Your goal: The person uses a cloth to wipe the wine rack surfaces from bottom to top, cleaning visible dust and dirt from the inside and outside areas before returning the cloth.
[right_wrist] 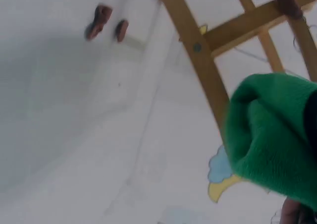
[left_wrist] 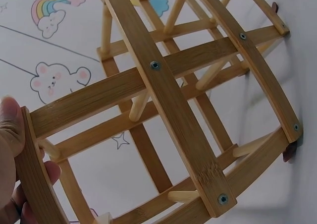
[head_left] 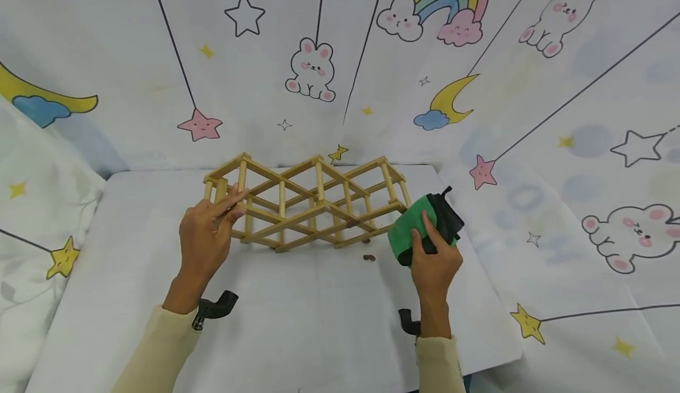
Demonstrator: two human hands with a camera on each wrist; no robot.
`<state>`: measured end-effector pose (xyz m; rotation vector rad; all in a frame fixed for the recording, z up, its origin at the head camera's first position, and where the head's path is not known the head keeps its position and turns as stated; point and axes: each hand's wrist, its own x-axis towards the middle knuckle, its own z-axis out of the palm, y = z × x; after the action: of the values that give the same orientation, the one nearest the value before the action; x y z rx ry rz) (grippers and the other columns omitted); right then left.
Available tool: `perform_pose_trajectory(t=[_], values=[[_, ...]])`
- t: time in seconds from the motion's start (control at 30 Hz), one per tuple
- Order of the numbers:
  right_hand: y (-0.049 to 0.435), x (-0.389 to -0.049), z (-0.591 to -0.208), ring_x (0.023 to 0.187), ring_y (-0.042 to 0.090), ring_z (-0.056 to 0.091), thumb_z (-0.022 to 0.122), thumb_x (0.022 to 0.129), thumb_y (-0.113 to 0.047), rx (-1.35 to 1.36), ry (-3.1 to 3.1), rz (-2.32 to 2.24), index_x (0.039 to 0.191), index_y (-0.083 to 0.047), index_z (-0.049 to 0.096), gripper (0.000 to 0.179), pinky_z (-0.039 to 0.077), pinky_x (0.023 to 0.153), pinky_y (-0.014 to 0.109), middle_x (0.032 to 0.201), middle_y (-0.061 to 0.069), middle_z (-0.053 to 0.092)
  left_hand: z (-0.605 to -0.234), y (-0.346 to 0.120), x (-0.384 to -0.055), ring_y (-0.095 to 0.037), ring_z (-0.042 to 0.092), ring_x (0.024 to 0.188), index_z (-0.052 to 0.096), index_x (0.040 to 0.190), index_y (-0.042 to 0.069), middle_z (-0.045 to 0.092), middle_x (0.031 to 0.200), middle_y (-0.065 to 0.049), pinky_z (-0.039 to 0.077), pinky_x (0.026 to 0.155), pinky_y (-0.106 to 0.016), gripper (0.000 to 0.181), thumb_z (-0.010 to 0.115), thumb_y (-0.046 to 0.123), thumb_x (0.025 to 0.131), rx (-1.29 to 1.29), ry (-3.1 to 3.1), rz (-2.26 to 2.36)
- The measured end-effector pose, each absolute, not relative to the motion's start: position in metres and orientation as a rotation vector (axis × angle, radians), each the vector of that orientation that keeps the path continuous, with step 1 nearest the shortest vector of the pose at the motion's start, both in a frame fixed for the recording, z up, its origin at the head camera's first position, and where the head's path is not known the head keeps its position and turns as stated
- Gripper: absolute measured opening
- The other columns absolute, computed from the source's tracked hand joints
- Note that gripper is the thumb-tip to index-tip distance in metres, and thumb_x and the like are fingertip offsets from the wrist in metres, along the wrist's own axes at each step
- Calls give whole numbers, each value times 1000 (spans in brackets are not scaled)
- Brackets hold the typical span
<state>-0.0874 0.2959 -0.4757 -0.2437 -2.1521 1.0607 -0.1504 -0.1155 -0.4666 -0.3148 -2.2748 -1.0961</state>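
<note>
Cream sleeves [head_left: 156,351] lie nearest us, with black curved wrist mounts [head_left: 220,306] jutting inward. Beyond, on our white table [head_left: 297,322], two brown fragments [head_left: 369,258] sit at the rack's four o'clock; a brown spot [head_left: 350,223] marks its front. Cartoon-printed backdrop fabric [head_left: 255,74] rises at twelve o'clock, close behind the bamboo lattice rack [head_left: 322,205], which spans the table's far side. From eight o'clock our left hand [head_left: 204,239] points toward one, thumb and fingers pinching the rack's end slat. At four o'clock our right hand [head_left: 438,263] points toward eleven, fingers gripping a green-and-black cloth [head_left: 406,228]; whether it touches the rack, we cannot tell.
</note>
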Motion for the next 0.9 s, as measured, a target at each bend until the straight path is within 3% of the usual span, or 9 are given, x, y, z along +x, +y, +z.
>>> perform_pose_trajectory(t=[0.13, 0.23, 0.33, 0.37, 0.5, 0.67, 0.77, 0.87, 0.9], values=[[289, -88, -485, 134, 21, 65, 81, 96, -11, -182, -2196, 1102, 140, -26, 70, 48, 57, 105, 33, 147, 6, 67, -468, -115, -149, -19, 39, 62, 78, 131, 19, 66, 73, -15, 23, 66, -30, 44, 82, 14, 88, -310, -2272, -1101], [299, -86, -499, 126, 32, 69, 83, 94, -15, -390, -2305, 1001, 136, -27, 73, 45, 59, 102, 50, 138, 10, 72, -468, -114, -150, -19, 39, 63, 78, 131, 20, 75, 85, -15, 23, 67, -29, 43, 82, 14, 88, -317, -2273, -1113], [303, -79, -503, 121, 39, 70, 83, 91, -12, -532, -2321, 961, 132, -27, 76, 44, 59, 98, 58, 133, 15, 74, -468, -114, -150, -19, 39, 63, 78, 131, 20, 76, 88, -15, 23, 67, -30, 43, 82, 16, 88, -322, -2276, -1113], [303, -77, -503, 122, 39, 70, 82, 92, -12, -538, -2309, 976, 132, -28, 76, 44, 59, 98, 57, 134, 15, 73, -468, -114, -150, -19, 39, 63, 78, 130, 19, 78, 91, -15, 23, 66, -30, 42, 82, 16, 88, -323, -2273, -1110], [295, -75, -495, 135, 24, 64, 80, 96, -14, -400, -2173, 1100, 138, -32, 70, 47, 57, 105, 41, 145, 6, 68, -468, -115, -150, -19, 39, 63, 79, 129, 18, 71, 78, -15, 22, 67, -31, 42, 82, 14, 87, -310, -2256, -1110], [277, -81, -484, 143, 22, 58, 79, 96, -7, -168, -1985, 1293, 144, -27, 66, 53, 52, 107, 21, 153, 3, 62, -470, -115, -150, -19, 38, 64, 78, 130, 19, 79, 93, -14, 23, 67, -31, 42, 82, 15, 88, -313, -2264, -1121], [264, -81, -484, 145, 24, 56, 79, 95, -4, -107, -2027, 1416, 143, -23, 68, 52, 53, 107, 23, 155, 4, 60, -470, -115, -150, -18, 38, 63, 78, 130, 19, 81, 99, -13, 23, 67, -31, 42, 82, 16, 89, -309, -2273, -1120], [254, -77, -491, 141, 21, 59, 81, 95, -10, -95, -2266, 1435, 138, -25, 72, 46, 53, 107, 23, 150, 0, 65, -471, -116, -149, -18, 37, 63, 79, 130, 20, 75, 83, -13, 23, 66, -31, 41, 82, 16, 89, -297, -2274, -1115], [251, -75, -493, 139, 20, 61, 82, 95, -13, -83, -2351, 1420, 136, -27, 73, 44, 52, 108, 22, 147, -2, 67, -471, -117, -148, -18, 37, 63, 79, 130, 20, 76, 85, -14, 23, 66, -31, 41, 82, 17, 89, -291, -2272, -1115]])
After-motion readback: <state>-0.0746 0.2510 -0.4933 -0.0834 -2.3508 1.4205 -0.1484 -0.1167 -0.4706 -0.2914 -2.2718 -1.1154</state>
